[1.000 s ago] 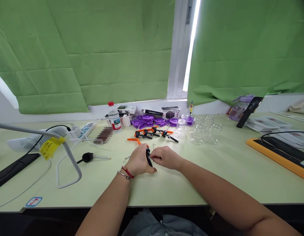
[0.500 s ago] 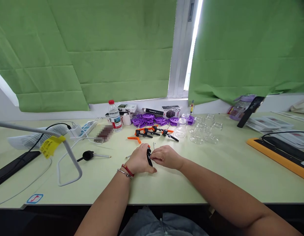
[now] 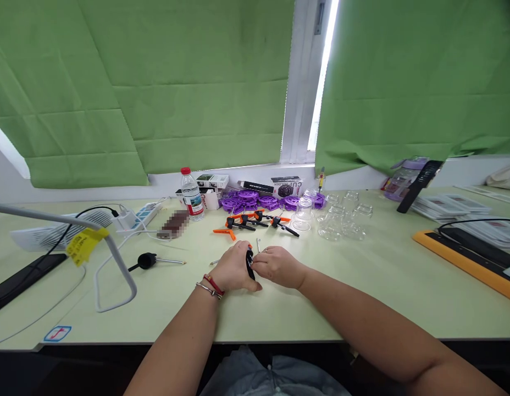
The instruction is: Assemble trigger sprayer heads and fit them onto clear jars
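My left hand (image 3: pixel 235 268) is wrapped round a small black part (image 3: pixel 249 265) with a bit of orange at its top; most of it is hidden by the fingers. Against its right side my right hand (image 3: pixel 277 266) is closed in a pinch, and whatever lies between those fingertips is too small to make out. A thin metal rod (image 3: pixel 258 245) lies just beyond the hands, and the tip of another pokes out left of my left hand. Farther back are several black-and-orange clamp-like pieces (image 3: pixel 255 219) and a loose orange piece (image 3: pixel 225 234).
Purple plastic rings (image 3: pixel 247 199) are heaped by the wall, near a water bottle (image 3: pixel 192 195) and a printed box (image 3: pixel 286 187). Clear cups (image 3: pixel 332 224) stand to the right. At left are a black piece with a rod (image 3: pixel 148 260), a grey metal stand (image 3: pixel 125 264) and a power strip (image 3: pixel 148 213).
My right hand has turned slightly at the black part, its knuckles a little lower. My left hand keeps its grip in nearly the same place.
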Motion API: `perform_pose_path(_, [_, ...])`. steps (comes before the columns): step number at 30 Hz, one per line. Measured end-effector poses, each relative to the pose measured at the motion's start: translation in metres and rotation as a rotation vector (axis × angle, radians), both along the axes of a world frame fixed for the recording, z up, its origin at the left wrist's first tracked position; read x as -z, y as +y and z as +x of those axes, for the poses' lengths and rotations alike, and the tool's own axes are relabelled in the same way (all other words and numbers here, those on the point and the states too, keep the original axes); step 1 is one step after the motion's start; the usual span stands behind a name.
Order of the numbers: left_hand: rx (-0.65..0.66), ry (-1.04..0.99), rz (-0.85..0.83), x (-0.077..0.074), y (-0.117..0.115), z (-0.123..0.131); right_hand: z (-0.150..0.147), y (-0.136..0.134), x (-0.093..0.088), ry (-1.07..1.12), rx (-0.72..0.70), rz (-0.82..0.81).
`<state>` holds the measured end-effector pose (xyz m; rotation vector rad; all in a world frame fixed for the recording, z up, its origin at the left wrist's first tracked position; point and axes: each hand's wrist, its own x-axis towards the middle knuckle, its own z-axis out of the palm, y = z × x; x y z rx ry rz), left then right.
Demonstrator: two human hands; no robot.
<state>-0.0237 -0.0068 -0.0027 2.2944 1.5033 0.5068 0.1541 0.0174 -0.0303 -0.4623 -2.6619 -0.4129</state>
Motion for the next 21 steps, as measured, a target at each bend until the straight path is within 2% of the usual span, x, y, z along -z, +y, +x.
perform_pose_path(4, [0.006, -0.006, 0.009, 0.0002, 0.0001, -0.0002, 0.0002, 0.0001, 0.0003, -0.014, -0.019, 0.125])
perform_pose_path(8, [-0.001, -0.010, -0.004, -0.0011, -0.0005, 0.0002, 0.0011, 0.0010, 0.0026, 0.000, -0.010, 0.153])
perform_pose_path(14, [-0.025, -0.011, -0.022, -0.0035, -0.0001, 0.0003, 0.0037, 0.0018, 0.0054, 0.037, 0.052, 0.113])
perform_pose_path(21, [-0.035, -0.020, 0.008, 0.0014, 0.0037, -0.0023, 0.0058, -0.0052, -0.0014, 0.045, 0.091, 0.010])
